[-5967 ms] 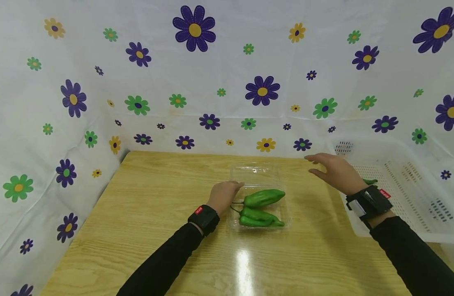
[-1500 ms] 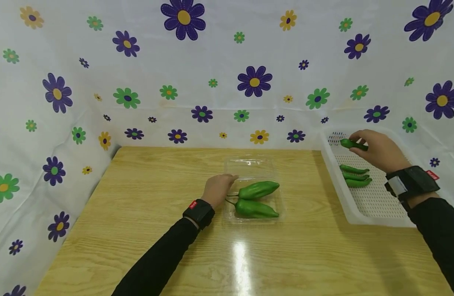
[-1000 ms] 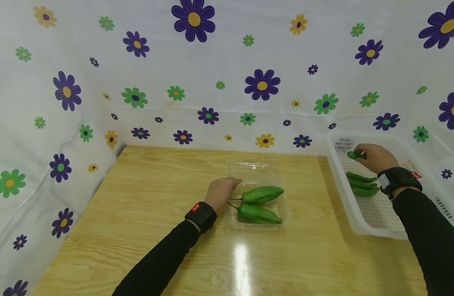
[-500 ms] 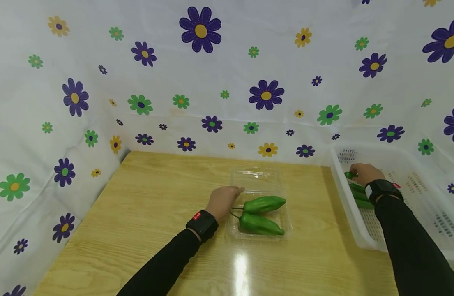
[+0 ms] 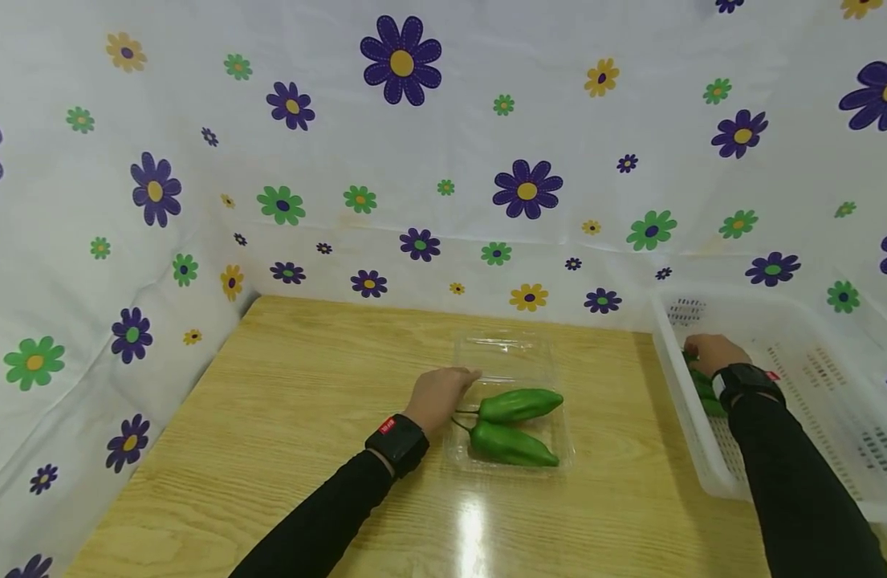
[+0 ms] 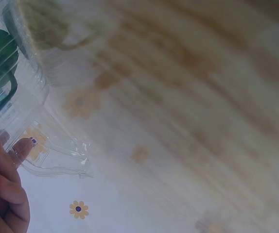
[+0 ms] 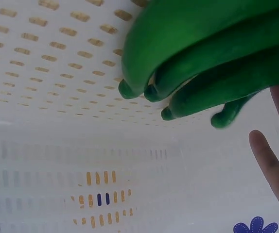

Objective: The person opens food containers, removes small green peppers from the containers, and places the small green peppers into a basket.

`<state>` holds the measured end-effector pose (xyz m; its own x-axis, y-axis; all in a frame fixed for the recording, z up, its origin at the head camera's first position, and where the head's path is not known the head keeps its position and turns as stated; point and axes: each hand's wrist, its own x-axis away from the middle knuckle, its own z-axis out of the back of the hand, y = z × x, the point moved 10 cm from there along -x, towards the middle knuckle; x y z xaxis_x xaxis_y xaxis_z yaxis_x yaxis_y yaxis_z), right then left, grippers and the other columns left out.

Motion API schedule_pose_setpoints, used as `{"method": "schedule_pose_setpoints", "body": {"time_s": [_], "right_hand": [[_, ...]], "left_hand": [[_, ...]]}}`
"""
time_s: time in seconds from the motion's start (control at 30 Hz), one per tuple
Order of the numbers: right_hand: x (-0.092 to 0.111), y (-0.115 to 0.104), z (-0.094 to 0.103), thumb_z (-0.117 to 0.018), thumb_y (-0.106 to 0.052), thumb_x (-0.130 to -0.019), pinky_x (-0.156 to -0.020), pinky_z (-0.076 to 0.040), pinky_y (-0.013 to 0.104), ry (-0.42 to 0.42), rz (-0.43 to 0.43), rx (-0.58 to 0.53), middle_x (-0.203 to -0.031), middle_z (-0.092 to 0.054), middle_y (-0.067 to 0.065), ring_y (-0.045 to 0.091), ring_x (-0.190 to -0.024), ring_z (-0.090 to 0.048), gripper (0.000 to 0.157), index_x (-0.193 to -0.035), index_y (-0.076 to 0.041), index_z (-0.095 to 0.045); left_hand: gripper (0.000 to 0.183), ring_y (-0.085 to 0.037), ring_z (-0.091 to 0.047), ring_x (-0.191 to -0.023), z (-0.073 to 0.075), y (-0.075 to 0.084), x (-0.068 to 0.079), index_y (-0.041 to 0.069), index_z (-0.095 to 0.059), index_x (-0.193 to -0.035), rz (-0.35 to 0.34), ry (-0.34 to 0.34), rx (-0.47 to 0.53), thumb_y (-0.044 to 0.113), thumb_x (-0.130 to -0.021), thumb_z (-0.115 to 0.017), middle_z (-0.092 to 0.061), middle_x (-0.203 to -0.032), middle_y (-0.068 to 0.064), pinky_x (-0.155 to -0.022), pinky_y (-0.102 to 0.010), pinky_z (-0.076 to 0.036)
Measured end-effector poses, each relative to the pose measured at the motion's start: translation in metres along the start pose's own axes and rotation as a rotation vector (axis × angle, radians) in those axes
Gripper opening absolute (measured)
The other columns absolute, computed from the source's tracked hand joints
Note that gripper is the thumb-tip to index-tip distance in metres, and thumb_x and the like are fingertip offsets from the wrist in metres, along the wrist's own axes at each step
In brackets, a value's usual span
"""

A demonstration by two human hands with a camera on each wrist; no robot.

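Observation:
My left hand [image 5: 437, 397] pinches the left edge of a clear plastic clamshell box [image 5: 504, 360], which lies with its lid folded back. In the left wrist view its curled fingers [image 6: 10, 167] overlap the transparent plastic. Two large green peppers, one farther [image 5: 521, 405] and one nearer [image 5: 511, 445], lie side by side in the box, stems to the left. Down in the white basket, my right hand [image 5: 716, 353] is at a row of slim green peppers [image 7: 193, 34]. Its thumb [image 7: 265, 153] stands apart from them, and one straight finger reaches the rearmost pepper.
The white perforated basket [image 5: 685, 413] stands at the table's right side, its raised wall between the right hand and the box. A wooden table [image 5: 327, 361] carries everything. A flower-patterned cloth [image 5: 443, 144] encloses the back and left.
My right hand, which held a slim pepper above the basket, has lowered it beside the others and loosened its fingers. A slimmer green shape has left the box. The left hand stays put.

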<state>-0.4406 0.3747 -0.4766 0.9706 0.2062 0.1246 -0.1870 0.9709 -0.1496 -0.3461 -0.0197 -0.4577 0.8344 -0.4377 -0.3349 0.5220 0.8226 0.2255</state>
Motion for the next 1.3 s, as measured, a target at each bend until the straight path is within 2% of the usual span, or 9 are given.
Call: {"method": "schedule_pose_setpoints", "body": {"time_s": [0.33, 0.63, 0.83, 1.03, 1.3], "right_hand": [[0.007, -0.004, -0.003, -0.066, 0.000, -0.081, -0.069, -0.052, 0.048, -0.028, 0.004, -0.023, -0.094, -0.063, 0.030, 0.043, -0.084, -0.061, 0.021, -0.099, 0.010, -0.061], [0.008, 0.002, -0.008, -0.068, -0.004, -0.080, -0.072, -0.051, 0.053, -0.021, -0.035, -0.037, -0.102, -0.061, 0.033, 0.047, -0.091, -0.060, 0.028, -0.105, 0.009, -0.061], [0.008, -0.006, 0.001, -0.068, -0.005, -0.081, -0.073, -0.050, 0.054, -0.006, -0.029, -0.050, -0.103, -0.061, 0.033, 0.048, -0.091, -0.060, 0.030, -0.106, 0.010, -0.061], [0.009, -0.002, 0.008, -0.068, -0.007, -0.082, -0.073, -0.050, 0.055, 0.029, 0.004, -0.043, -0.101, -0.063, 0.032, 0.048, -0.090, -0.060, 0.030, -0.106, 0.008, -0.061], [0.027, -0.015, 0.039, -0.067, -0.005, -0.082, -0.069, -0.050, 0.054, 0.145, 0.009, -0.011, -0.102, -0.062, 0.033, 0.047, -0.085, -0.061, 0.031, -0.108, 0.010, -0.059]], "left_hand": [[0.027, -0.018, -0.070, -0.090, 0.003, 0.003, 0.002, 0.016, -0.069, -0.117, -0.008, -0.001, -0.001, 0.016, -0.093, -0.056, -0.072, -0.106, -0.003, -0.069, -0.030, -0.057], [0.028, -0.016, -0.070, -0.087, 0.002, 0.006, 0.004, 0.018, -0.068, -0.118, -0.018, -0.009, -0.027, 0.015, -0.093, -0.056, -0.072, -0.106, -0.002, -0.067, -0.028, -0.056], [0.028, -0.016, -0.070, -0.083, 0.001, 0.003, 0.002, 0.017, -0.068, -0.118, -0.025, 0.001, -0.029, 0.015, -0.093, -0.056, -0.072, -0.106, -0.002, -0.066, -0.027, -0.056], [0.027, -0.015, -0.070, -0.085, 0.002, 0.004, 0.001, 0.017, -0.068, -0.117, -0.036, 0.007, -0.046, 0.016, -0.093, -0.057, -0.073, -0.105, -0.002, -0.067, -0.027, -0.056], [0.027, -0.017, -0.070, -0.084, 0.006, 0.007, 0.002, 0.015, -0.069, -0.117, -0.032, 0.006, -0.033, 0.015, -0.093, -0.056, -0.073, -0.104, -0.003, -0.067, -0.029, -0.056]]}}
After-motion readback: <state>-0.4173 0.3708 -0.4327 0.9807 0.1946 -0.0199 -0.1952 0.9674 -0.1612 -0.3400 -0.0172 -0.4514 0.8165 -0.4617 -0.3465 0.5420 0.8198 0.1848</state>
